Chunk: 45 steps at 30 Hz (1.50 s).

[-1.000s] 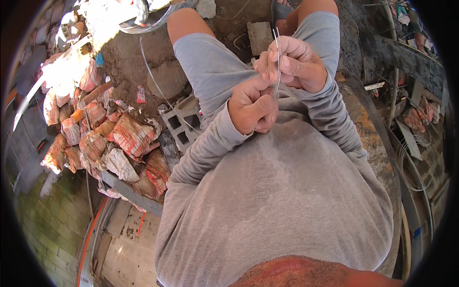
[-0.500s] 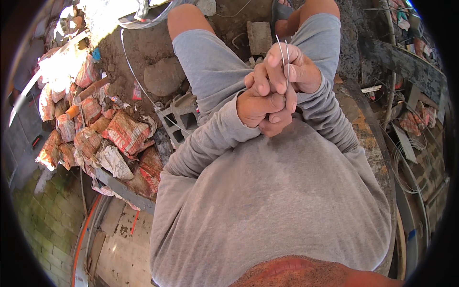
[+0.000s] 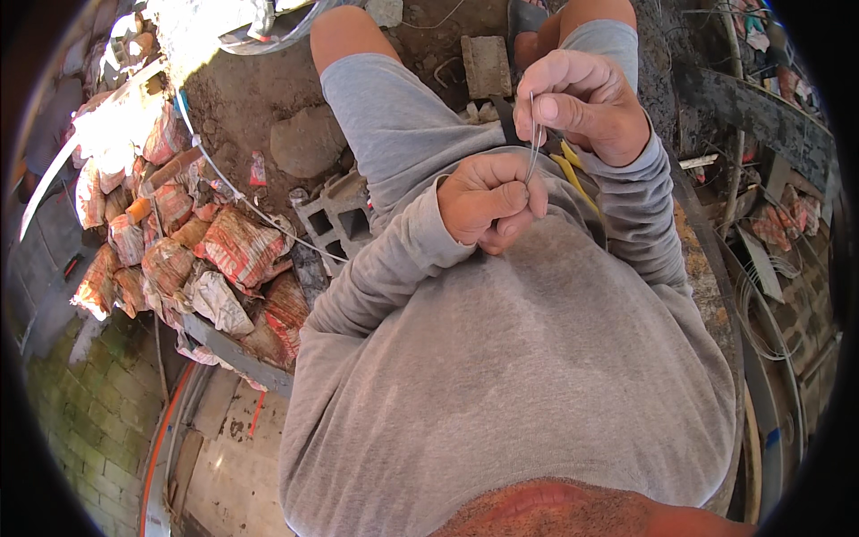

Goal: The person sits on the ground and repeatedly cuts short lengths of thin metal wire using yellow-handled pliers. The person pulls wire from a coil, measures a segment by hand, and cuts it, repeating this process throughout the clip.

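A thin length of steel wire (image 3: 534, 143) stands nearly upright between my two hands, held in front of my chest above my lap. My right hand (image 3: 586, 103) pinches its upper part between thumb and forefinger; my left hand (image 3: 490, 199), curled into a loose fist just below, grips the lower end between thumb and bent fingers. Yellow-handled pliers (image 3: 573, 179) lie on my lap beside my right forearm. Below my knees sit a hollow concrete block (image 3: 335, 219), a flat stone (image 3: 307, 141) and bare dirt; crumpled cement sacks (image 3: 228, 251) pile up to my left, coils of wire (image 3: 769, 309) to my right.

The wire is fine and springy, so I judge it could slip from the pinch and whip back, or its free tip could prick a finger if I bend it too sharply.

Half a second ago my hands were pressed close together, fingers overlapping; now they have drawn apart, the right one higher, exposing more wire between them.
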Motion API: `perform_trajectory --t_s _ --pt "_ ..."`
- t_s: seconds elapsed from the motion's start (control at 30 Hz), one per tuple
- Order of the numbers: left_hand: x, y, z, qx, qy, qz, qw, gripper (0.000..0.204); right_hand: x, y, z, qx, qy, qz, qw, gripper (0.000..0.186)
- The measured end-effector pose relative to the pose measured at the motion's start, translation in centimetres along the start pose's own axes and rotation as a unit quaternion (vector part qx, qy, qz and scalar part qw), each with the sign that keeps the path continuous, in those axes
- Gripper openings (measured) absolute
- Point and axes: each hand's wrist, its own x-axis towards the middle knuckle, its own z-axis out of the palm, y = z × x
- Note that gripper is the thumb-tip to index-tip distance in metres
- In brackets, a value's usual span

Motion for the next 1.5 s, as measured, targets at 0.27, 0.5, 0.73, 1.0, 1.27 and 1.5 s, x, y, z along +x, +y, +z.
perform_trajectory --t_s 0.27,0.5,0.73,1.0,1.27,1.5 --pt "-1.6 0.8 -0.2 -0.078 -0.112 -0.022 0.990 0.032 3.1 7.7 1.1 0.369 -0.269 -0.099 0.884 0.013" --pt "-2.6 3.1 1.9 0.096 -0.014 0.034 0.995 0.036 4.7 8.7 2.6 0.363 -0.327 -0.147 0.860 0.012" --pt "-4.7 3.4 3.7 0.169 0.165 0.132 0.963 0.029 5.1 6.4 5.6 0.242 -0.224 -0.049 0.943 0.009" --pt "-4.2 4.1 -0.2 0.491 0.367 0.152 0.776 0.026 -4.9 1.0 0.7 -0.421 0.188 0.097 0.882 0.034" --pt "-2.3 4.9 0.0 0.483 0.331 0.159 0.795 0.025 -11.8 2.0 2.7 -0.702 0.174 0.211 0.658 0.045" --pt "-2.6 5.3 0.9 0.441 0.319 0.181 0.819 0.022 -11.3 -0.5 0.0 -0.475 0.157 0.306 0.810 0.056"
